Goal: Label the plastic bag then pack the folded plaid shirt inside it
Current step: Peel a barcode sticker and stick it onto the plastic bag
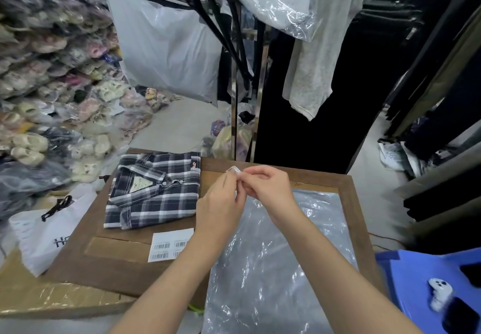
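Head view: hands pinch sticker above plastic bag, plaid shirt beside

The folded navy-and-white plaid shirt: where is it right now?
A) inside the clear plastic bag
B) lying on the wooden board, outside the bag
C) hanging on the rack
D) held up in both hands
B: the folded navy-and-white plaid shirt lies on the brown wooden board, left of the clear plastic bag, while both hands pinch a small sticker.
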